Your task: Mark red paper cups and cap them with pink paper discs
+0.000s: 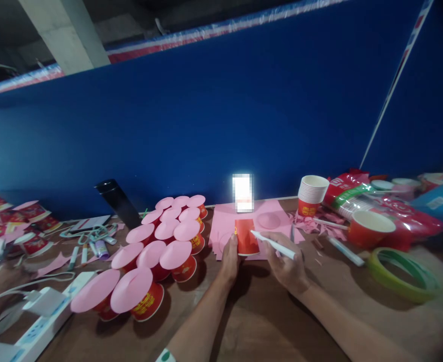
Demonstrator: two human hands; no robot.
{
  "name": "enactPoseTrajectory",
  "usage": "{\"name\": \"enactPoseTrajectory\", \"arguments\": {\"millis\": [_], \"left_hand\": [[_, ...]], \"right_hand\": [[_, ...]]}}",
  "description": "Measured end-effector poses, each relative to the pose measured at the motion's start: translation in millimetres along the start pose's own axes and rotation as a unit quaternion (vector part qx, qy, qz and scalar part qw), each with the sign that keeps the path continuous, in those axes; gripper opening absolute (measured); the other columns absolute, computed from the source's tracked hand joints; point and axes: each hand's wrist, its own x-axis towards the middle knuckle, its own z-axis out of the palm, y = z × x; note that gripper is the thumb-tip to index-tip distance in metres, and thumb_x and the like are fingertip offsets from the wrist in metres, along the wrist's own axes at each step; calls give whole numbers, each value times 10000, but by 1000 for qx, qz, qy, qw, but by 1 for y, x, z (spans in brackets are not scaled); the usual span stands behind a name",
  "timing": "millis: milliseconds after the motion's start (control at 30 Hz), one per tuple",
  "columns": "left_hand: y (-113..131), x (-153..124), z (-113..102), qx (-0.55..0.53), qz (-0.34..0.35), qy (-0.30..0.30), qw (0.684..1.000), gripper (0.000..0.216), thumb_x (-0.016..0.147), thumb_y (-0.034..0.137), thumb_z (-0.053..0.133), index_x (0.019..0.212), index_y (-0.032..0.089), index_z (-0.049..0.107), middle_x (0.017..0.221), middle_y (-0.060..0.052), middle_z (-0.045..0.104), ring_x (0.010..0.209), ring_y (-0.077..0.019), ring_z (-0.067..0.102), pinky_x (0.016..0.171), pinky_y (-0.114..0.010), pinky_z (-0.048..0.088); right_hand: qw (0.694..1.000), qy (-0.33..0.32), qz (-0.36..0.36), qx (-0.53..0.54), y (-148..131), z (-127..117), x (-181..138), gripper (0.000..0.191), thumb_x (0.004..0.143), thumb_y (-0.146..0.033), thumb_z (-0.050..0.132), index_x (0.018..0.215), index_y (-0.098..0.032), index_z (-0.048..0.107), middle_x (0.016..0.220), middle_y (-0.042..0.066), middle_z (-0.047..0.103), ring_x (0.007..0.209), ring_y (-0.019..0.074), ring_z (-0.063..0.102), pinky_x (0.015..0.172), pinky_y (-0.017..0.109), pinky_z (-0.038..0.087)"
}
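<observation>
My left hand [231, 256] grips the left side of a red paper cup [248, 236], which is turned upside down or tilted; I cannot tell which. In my right hand [289, 269] is a white marker [277, 245], its tip against or close to the cup's right side. Under and behind the cup lie pink paper sheets [221, 216], with a round shape showing at the right. A bright, blurred-out phone-like screen [243, 193] stands at their back edge.
Several red cups topped with pink paper discs [149, 254] stand left. Right are stacked cups [312, 188], a single cup [370, 226], a capped marker [345, 251], green tape [402, 274] and red packages [357, 193]. A black bottle [117, 201], power strip [43, 319] and another person's hand [6, 281] are farther left.
</observation>
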Motion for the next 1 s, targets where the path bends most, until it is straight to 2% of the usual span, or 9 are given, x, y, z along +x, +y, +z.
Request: {"name": "enactPoseTrajectory", "arguments": {"millis": [100,267,400,600,833,1000], "left_hand": [[0,-1,0,11,17,-18,1000,441,839,546,464,906,144,633,957,-83,663,896,-206,592,826,-325,478],[0,-2,1,-7,-15,-42,999,491,834,586,438,939,140,618,921,-82,660,853,-204,592,754,-316,488],[3,-2,2,-4,-6,-38,999,477,833,582,447,905,144,622,876,-66,654,841,-187,576,808,-312,461],[10,-4,4,42,17,-27,999,510,819,615,437,805,137,615,756,-60,627,738,-184,540,750,-316,448],[6,-3,1,73,24,-44,996,535,861,602,356,852,128,603,777,-61,622,747,-177,525,738,-299,435],[4,-2,-1,71,34,-42,996,514,865,590,361,788,139,596,807,-61,631,748,-173,526,746,-297,430]], "right_hand": [[1000,-4,0,-1,-1,0,0,167,909,-228,472,950,-186,628,853,72,687,771,181,658,722,300,528],[1000,7,-4,5,-2,0,2,162,906,-215,472,956,-181,622,840,68,678,768,176,650,709,297,525],[1000,10,-3,15,-2,-1,3,158,903,-198,476,966,-189,621,848,65,680,765,174,649,706,298,522],[1000,8,-9,19,1,0,2,158,899,-189,485,991,-192,614,868,69,676,783,180,644,712,310,522],[1000,7,-12,25,0,-1,2,164,895,-191,483,991,-198,616,870,70,673,789,188,646,723,329,530],[1000,5,-11,17,1,-1,2,164,901,-197,480,993,-191,616,873,80,678,791,187,648,724,327,533]]}}
